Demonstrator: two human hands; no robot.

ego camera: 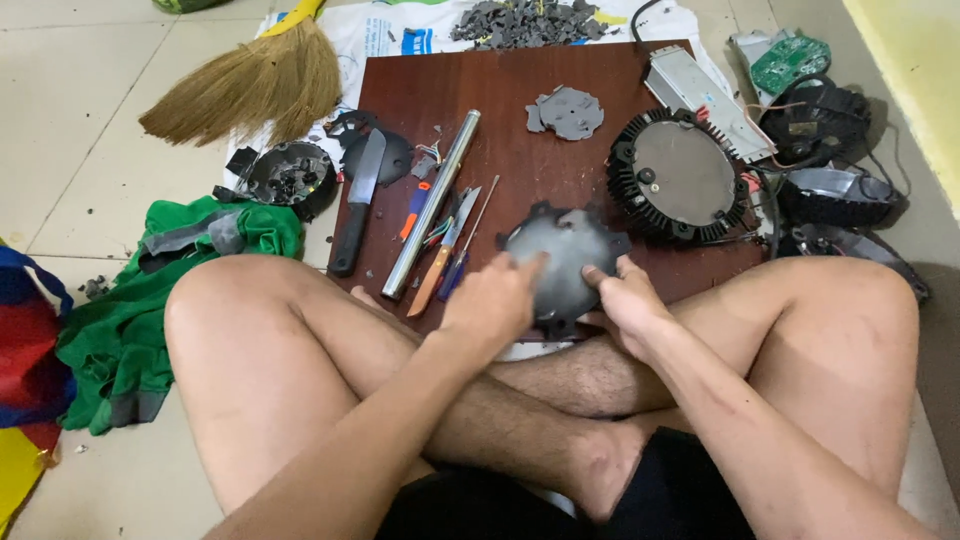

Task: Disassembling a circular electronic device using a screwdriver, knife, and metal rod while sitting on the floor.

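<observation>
I sit cross-legged with a dark brown wooden board (520, 90) in front of my knees. On its near edge lies a round grey plate with notched tabs (567, 255). My left hand (492, 300) rests on the plate's left side, fingers pressing its face. My right hand (625, 300) grips the plate's right rim with thumb and fingers. Just left of the plate lie a steel tube (433, 203), an orange-handled blade (443, 250) and a thin screwdriver (468, 240). A black-handled knife (359, 200) lies at the board's left edge.
A round black finned housing (676, 175) and a grey broken piece (567, 112) sit further back on the board. Grey rubble (525, 22), a circuit board (790, 60), black housings (835, 195), a straw broom (255, 85), green cloth (130, 310) and a black dish (290, 175) surround it.
</observation>
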